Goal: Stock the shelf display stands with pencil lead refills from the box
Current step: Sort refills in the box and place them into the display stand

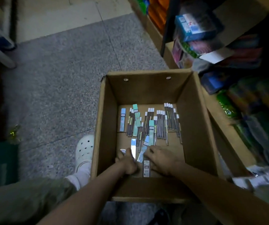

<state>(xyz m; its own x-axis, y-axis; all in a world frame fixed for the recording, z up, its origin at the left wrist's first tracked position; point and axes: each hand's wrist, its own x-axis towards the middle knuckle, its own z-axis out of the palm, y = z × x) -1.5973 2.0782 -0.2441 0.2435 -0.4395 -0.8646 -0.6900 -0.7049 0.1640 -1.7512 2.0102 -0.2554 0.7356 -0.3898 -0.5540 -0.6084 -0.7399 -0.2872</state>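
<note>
An open cardboard box [109,111] stands on the floor, and several pencil lead refill packs [161,124] lie scattered on its bottom. Both hands are down inside the box near its front wall. My left hand [127,163] grips a pale blue refill pack [133,148] that sticks up from its fingers. My right hand [161,158] lies over the near ends of some packs, its fingertips pinching a slanted blue pack [144,149]. A dark labelled pack [146,168] lies flat between the two hands.
Shelves with colourful packaged stationery [200,28] rise on the right, with another cardboard box [224,137] edge beside the open one. Grey speckled floor [57,78] spreads to the left. My foot in a white clog [84,151] stands against the box's left side.
</note>
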